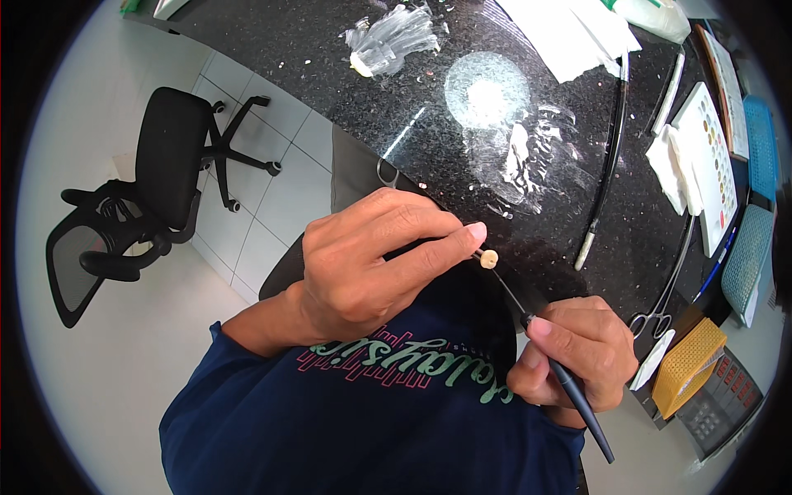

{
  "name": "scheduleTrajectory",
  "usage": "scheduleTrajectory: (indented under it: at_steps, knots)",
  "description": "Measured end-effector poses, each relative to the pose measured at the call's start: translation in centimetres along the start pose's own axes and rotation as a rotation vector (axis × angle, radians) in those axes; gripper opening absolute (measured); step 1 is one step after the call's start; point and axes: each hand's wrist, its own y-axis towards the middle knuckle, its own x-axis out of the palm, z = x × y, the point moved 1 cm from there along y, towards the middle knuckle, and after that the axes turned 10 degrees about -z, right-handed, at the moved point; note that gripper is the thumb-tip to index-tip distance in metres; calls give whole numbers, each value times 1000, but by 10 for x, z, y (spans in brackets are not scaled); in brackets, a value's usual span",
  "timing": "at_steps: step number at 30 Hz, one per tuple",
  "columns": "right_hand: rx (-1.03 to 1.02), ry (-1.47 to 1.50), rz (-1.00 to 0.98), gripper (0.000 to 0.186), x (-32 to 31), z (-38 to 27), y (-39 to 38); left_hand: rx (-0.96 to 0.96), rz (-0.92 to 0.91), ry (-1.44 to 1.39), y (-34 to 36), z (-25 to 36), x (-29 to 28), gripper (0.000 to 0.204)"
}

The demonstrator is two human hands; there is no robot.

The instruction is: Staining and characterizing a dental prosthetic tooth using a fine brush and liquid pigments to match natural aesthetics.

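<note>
In the middle, my left hand (384, 260) pinches a thin metal holder with a small cream, tooth-like piece (489, 259) at its end, just beside my fingertips. My right hand (577, 351) grips a dark pen-like tool (577, 396) whose fine tip reaches up to the cream piece; whether it touches is too small to tell. Both hands are low, at the near edge of the speckled black worktop (379, 99), over my dark shirt. Behind my left hand lies a metal tool with a ring handle (388, 173).
White smears (532, 157), crumpled plastic (392, 41), paper sheets (569, 33), a black tube (615, 140), scissor-handled tools (648, 322), a white palette (714, 173), blue baskets (747, 264), a yellow basket (685, 363) and a keypad device (722, 404) surround the work. A black chair (173, 157) stands left.
</note>
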Motion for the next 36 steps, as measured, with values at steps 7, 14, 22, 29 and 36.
scheduleTrajectory:
  at_steps: [7, 14, 22, 29, 36]
  knots:
    - [4, 11, 85, 27, -1, -1, 1, -59, 1, -76, 0, 1, -1, 25]
    - [20, 141, 158, 29, 6, -4, 6, -309, -10, -736, -8, -13, 10, 17]
    - [-3, 129, 66, 31, 14, 1, 18, -323, 25, -864, -12, -21, 17, 15]
    - [-40, 127, 63, 31, 19, 4, 19, -314, 18, -860, -12, -22, 16, 16]
    - [-54, 131, 75, 31, 19, 4, 18, -314, 13, -846, -11, -22, 16, 15]
